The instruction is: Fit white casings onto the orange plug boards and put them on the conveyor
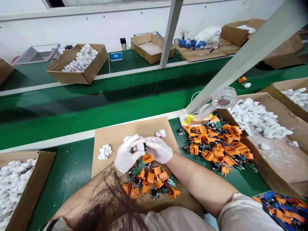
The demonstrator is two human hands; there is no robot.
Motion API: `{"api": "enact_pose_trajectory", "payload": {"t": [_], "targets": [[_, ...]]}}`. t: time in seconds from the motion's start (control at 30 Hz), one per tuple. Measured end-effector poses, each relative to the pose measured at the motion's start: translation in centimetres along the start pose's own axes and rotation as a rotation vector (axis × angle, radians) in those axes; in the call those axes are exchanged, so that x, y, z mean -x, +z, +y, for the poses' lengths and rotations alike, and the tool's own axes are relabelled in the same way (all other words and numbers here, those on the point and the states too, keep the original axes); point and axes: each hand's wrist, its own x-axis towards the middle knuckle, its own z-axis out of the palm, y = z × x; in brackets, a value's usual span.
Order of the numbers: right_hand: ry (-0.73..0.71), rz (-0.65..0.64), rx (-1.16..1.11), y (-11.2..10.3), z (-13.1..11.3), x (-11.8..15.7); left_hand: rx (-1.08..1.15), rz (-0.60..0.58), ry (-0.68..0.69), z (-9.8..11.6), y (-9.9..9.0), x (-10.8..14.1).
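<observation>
My left hand [127,153], in a white glove, pinches a small white piece [140,146] above a cardboard sheet [103,136]. My right hand [158,149], also gloved, meets it from the right, its fingers closed on a dark part beside the white piece. An orange housing [148,158] hangs just below the fingers. Nearer my body lies a pile of orange housings with green circuit boards [150,177]. On the sheet, a small heap of white pieces [105,151] sits to the left and a few white pieces [160,133] lie behind my right hand.
A larger pile of orange parts [218,144] lies at right, beside a box of white pieces [260,118]. Another box [43,170] stands at left. A slanted grey post [231,64] rises behind a clear plastic fan-like object [223,98]. Beyond the green belt [84,109] are more cardboard boxes.
</observation>
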Motion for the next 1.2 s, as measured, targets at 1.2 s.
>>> {"api": "enact_pose_trajectory", "payload": {"t": [1.2], "targets": [[0.057,0.104,-0.077,-1.4,0.8,-0.1,0.059,0.011,0.055,-0.2,-0.1,0.2]]}}
